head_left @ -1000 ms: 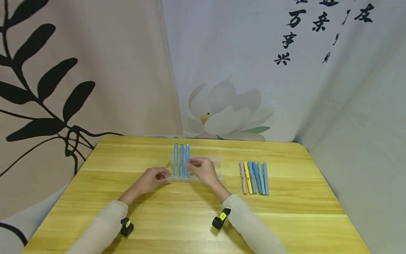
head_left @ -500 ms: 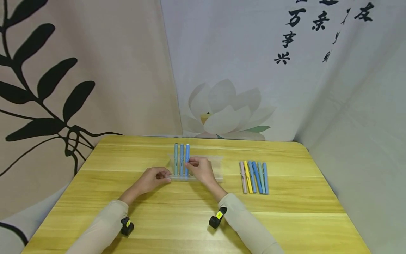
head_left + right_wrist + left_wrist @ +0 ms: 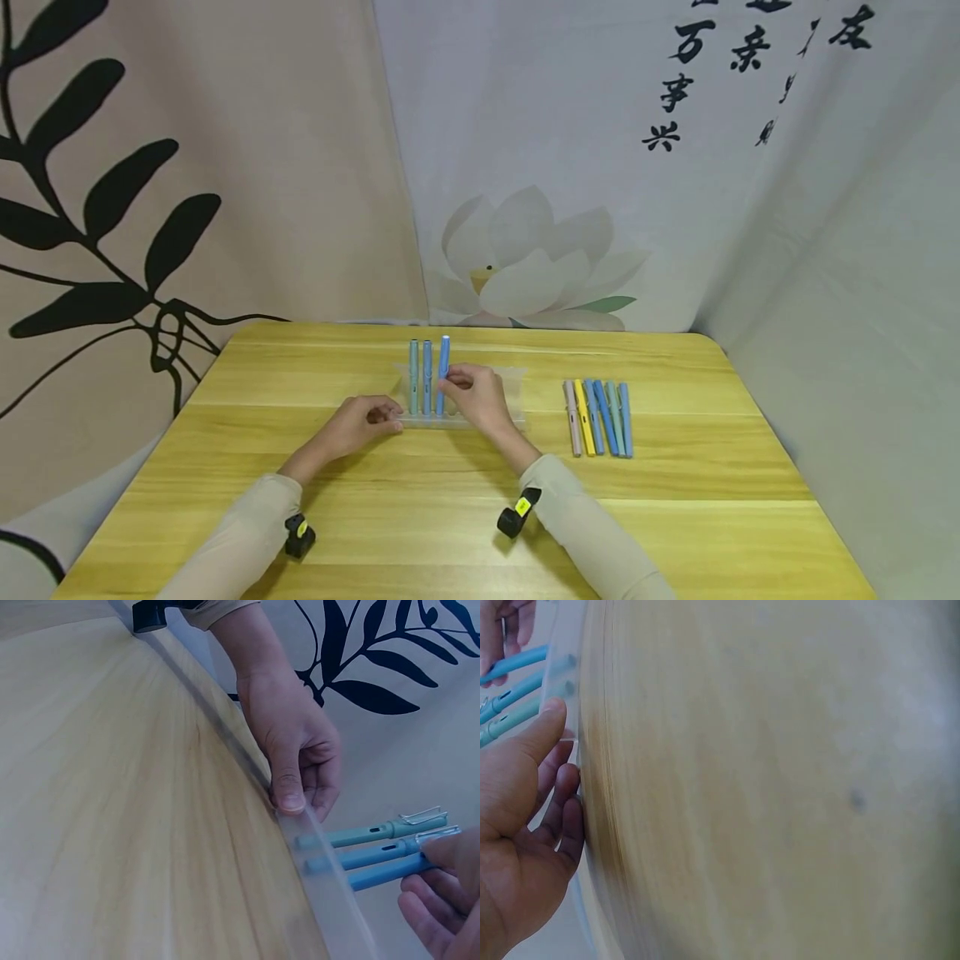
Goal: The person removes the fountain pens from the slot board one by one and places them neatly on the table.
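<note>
A clear plastic pen rack (image 3: 487, 398) stands mid-table with three pens upright in it: teal (image 3: 413, 379), light blue (image 3: 427, 379) and blue (image 3: 443, 367). My right hand (image 3: 452, 385) pinches the blue pen, which sits a little higher than its neighbours. In the right wrist view my right fingertips (image 3: 439, 896) lie on that blue pen (image 3: 382, 875). My left hand (image 3: 386, 421) holds the rack's left end. Its thumb (image 3: 287, 791) presses on the rack's edge (image 3: 326, 881), with the fingers curled behind. The left wrist view shows the same thumb (image 3: 544, 727) against the rack (image 3: 561, 671).
Several loose pens (image 3: 597, 406), pink, yellow, blue and teal, lie side by side on the yellow wooden table (image 3: 675, 500) right of the rack. Printed cloth hangs behind and to both sides. Black wrist cameras (image 3: 517, 512) sit on both sleeves.
The blue pen has risen slightly in the rack under my right hand's pinch. My left hand has stayed at the rack's end.
</note>
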`<action>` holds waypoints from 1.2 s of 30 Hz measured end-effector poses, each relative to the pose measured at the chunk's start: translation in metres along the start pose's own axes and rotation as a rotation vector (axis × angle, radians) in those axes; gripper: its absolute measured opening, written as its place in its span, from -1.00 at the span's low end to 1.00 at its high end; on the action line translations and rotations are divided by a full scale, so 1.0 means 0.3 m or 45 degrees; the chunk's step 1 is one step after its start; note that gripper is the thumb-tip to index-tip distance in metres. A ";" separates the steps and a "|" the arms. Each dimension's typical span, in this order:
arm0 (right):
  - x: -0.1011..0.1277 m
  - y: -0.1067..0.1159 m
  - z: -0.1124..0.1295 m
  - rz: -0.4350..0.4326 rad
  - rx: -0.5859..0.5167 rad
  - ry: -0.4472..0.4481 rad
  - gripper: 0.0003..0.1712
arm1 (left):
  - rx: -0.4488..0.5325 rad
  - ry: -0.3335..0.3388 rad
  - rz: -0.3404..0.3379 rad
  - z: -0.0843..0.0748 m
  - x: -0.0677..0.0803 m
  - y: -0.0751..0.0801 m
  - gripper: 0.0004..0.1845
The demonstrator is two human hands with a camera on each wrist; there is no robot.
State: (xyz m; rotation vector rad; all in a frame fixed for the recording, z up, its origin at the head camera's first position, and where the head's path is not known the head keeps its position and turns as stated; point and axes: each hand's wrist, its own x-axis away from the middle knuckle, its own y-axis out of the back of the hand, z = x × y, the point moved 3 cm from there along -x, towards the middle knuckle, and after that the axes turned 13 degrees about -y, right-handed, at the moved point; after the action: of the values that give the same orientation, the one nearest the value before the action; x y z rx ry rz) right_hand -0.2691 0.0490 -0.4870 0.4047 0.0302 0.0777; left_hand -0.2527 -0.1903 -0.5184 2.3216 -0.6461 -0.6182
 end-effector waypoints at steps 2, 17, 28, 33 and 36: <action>0.003 0.008 0.008 -0.005 -0.008 0.007 -0.70 | 0.003 0.011 -0.004 0.001 -0.001 -0.001 -0.81; 0.054 0.105 0.062 -0.028 -0.008 0.051 -0.68 | -0.018 0.011 0.015 -0.013 0.004 0.004 -0.78; 0.092 0.212 0.051 -0.085 -0.031 0.058 -0.67 | -0.018 0.049 0.014 -0.014 -0.001 0.004 -0.81; 0.106 0.268 0.039 -0.131 -0.042 0.038 -0.66 | -0.021 0.042 0.018 -0.013 0.001 0.000 -0.81; 0.114 0.306 0.027 -0.158 -0.045 0.024 -0.65 | -0.017 0.039 0.019 -0.011 0.001 -0.001 -0.81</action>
State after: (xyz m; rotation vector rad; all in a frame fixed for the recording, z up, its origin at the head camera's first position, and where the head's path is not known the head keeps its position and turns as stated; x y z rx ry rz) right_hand -0.2409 0.1326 -0.4438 0.3659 0.0721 -0.0405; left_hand -0.2505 -0.1888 -0.5163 2.3078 -0.6423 -0.5771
